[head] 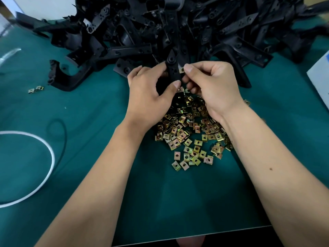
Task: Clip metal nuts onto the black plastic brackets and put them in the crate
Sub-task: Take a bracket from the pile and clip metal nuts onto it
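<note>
We look down on a desk (89, 175) covered in a dark green mat, its near edge showing at the bottom of the view; at the far left a strip of pale wall is visible, and at the right edge the corner of a white box (320, 75) sits on the mat. A white cord (50, 152) loops across the left side, with a thin black loop (62, 129) beside it, and two stray clip nuts (36, 89) lie apart near a lone curved bracket (65, 77). Across the back of the desk sprawls a large heap of black plastic brackets (178, 25), tangled at all angles. In front of it, between our forearms, is a loose pile of brass-coloured metal clip nuts (188, 138), small squares each with a centre hole. Our left hand (149, 93) grips a black plastic bracket (173, 68), thumb curled onto its lower part; it is matte black, flat and narrow, with a round boss and hole near a pointed tip. It is held above the far end of the nut pile, its long axis roughly upright in the view, tip pointing away toward the heap. Our right hand (211, 86) pinches a single clip nut (182, 70) between thumb and fingers, held against the bracket's right edge.
</note>
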`<state>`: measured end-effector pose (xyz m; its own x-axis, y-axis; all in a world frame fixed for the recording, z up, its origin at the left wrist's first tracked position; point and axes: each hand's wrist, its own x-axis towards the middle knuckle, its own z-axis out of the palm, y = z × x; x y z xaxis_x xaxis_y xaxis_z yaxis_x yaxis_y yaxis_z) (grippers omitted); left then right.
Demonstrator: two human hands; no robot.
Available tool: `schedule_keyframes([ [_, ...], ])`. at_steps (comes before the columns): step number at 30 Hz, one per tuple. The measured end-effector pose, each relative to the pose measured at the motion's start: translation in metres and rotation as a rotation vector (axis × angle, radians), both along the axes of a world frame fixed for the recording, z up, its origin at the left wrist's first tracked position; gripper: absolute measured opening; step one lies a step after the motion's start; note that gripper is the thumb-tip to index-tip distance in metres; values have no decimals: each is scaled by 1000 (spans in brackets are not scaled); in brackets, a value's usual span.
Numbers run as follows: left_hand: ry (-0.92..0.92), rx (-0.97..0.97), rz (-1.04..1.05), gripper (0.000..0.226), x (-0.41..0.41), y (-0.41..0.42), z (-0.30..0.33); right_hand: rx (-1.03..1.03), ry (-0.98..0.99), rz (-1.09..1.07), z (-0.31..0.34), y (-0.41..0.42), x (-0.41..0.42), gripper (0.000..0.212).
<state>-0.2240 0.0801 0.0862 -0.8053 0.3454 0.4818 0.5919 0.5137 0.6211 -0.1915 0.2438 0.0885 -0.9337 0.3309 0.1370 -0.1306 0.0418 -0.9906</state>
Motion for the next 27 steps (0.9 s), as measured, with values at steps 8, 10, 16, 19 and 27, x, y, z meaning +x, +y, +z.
schedule_keyframes([
  [8, 38, -61, -20, 25, -1, 1, 2, 24, -1, -20, -1, 0, 0, 14],
  [10, 58, -73, -8, 26, -1, 2, 0, 46, -8, -33, -1, -3, 0, 15],
  [16, 119, -146, 29, 40, -2, 5, -5, 81, -31, -86, 1, -3, 1, 19],
  [19, 132, -144, 38, 42, -1, 7, -6, 60, -13, -65, 2, -7, 2, 25],
  [27, 109, -136, 11, 36, -1, 10, -8, 103, 7, -13, 3, -5, 4, 26],
])
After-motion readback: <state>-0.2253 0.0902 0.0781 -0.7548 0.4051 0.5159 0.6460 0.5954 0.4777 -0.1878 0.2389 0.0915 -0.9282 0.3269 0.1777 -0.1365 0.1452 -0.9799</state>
